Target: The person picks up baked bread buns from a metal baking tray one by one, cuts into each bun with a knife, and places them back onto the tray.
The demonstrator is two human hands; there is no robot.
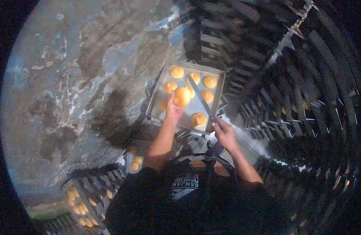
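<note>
A round golden bun is held in my left hand, raised over a square metal baking tray. My right hand grips the dark handle of a long knife, whose blade slants up and left across the tray, beside the held bun. Several more buns lie on the tray, among them one at the far left, one at the far right and one near the front edge. The held bun partly hides others behind it.
Tall racks with many shelf rails stand along the right. A worn, stained wall or surface fills the left. Near my left elbow, another tray holds small buns. At lower left, a rack carries more trays of buns.
</note>
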